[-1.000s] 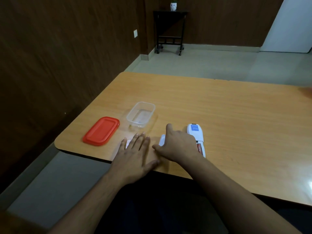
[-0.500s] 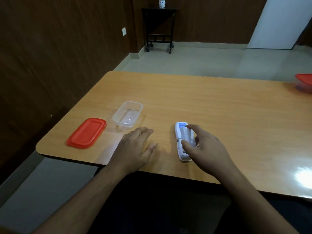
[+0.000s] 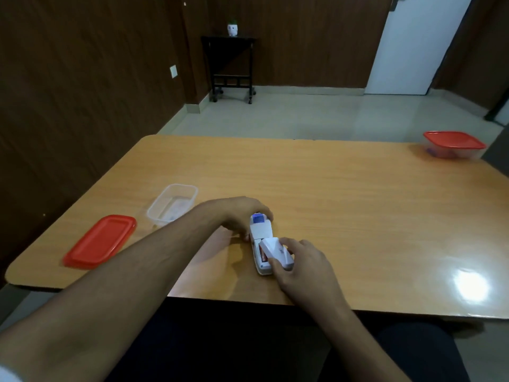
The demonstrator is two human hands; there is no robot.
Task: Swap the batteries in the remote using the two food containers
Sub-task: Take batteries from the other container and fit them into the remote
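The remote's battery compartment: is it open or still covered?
Open. The right hand holds the white battery cover off the remote, and a battery shows in the uncovered bay. The left hand steadies the remote.

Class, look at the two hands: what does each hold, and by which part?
Right hand pinches the battery cover at its near end; left hand grips the remote by its far end.
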